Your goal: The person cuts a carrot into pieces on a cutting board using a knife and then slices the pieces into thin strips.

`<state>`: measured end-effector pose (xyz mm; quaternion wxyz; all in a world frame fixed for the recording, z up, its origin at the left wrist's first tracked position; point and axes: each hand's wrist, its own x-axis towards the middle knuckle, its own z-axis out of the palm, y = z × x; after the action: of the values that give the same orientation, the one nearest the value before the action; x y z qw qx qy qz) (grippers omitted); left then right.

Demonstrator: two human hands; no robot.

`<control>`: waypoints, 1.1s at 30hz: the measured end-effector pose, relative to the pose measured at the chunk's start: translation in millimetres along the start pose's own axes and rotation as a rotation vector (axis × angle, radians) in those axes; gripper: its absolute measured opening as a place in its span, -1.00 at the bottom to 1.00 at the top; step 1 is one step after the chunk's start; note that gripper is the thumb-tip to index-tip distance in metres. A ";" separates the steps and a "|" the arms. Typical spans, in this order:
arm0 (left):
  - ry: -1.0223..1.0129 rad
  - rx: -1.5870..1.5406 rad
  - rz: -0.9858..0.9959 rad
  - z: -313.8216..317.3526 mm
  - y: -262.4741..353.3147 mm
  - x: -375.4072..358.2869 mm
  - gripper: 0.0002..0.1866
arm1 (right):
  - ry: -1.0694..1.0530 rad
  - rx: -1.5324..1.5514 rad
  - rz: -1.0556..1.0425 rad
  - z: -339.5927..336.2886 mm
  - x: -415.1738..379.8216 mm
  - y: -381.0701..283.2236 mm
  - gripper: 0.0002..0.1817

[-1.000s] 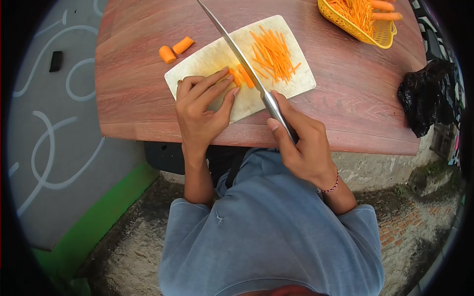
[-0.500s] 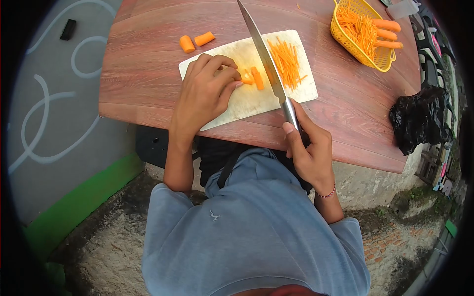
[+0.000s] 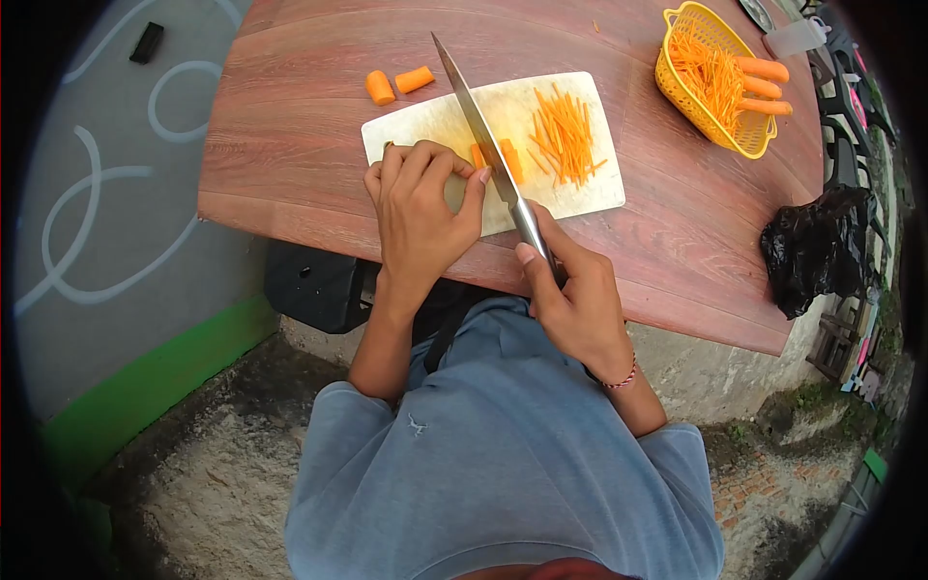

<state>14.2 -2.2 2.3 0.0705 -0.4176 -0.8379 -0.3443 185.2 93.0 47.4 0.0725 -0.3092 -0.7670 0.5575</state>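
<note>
A white cutting board [image 3: 445,121] lies near the table's front edge. My right hand [image 3: 575,300] is closed around the handle of a large knife [image 3: 478,121], whose blade slants up and left across the board. Curled over the board's left part, my left hand [image 3: 425,203] has its thumb and fingertips at the blade's left side, by some orange carrot pieces [image 3: 510,159]. Whether it pinches a piece is hard to see. Thin carrot strips [image 3: 565,135] are heaped on the board's right part.
Two carrot chunks [image 3: 380,88] rest on the reddish wooden table [image 3: 290,126] behind the board. At the back right, a yellow basket [image 3: 746,142] holds shredded carrot and whole carrots. A black plastic bag [image 3: 817,246] is at the right edge, a clear bottle [image 3: 795,39] farther back.
The knife has moved left, from beside the strips to the carrot pieces at my left fingertips. My left hand has shifted slightly right and down. The whole view has shifted a little.
</note>
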 end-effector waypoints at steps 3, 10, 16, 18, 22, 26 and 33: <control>-0.004 -0.045 0.062 -3.4 -8.0 -2.0 -0.84 | -0.001 -0.022 -0.009 1.5 4.0 -0.6 -0.47; -0.010 -0.049 0.167 -6.2 -17.1 2.7 -0.75 | 0.001 0.013 -0.036 1.6 9.0 2.8 -0.48; -0.014 -0.116 0.143 -2.0 -24.5 3.5 -0.82 | 0.008 0.041 -0.059 2.8 11.6 4.8 -0.48; -0.010 -0.127 0.134 -2.2 -24.4 3.3 -0.82 | 0.003 0.040 -0.058 2.9 11.8 4.9 -0.48; -0.011 -0.126 0.120 -1.5 -22.9 3.4 -0.81 | -0.004 0.049 -0.065 0.9 11.7 3.6 -0.49; -0.012 -0.127 0.104 -1.2 -22.1 3.5 -0.79 | -0.025 0.015 -0.064 0.5 9.7 1.0 -0.49; -0.034 -0.135 0.093 -1.7 -21.4 3.3 -0.78 | 0.034 -0.055 -0.213 13.4 8.5 1.4 -0.47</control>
<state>-4.2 -9.9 -6.1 0.0440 -0.4659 -0.7935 -0.3890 172.8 87.1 39.2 0.1356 -0.2373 -0.8091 0.5202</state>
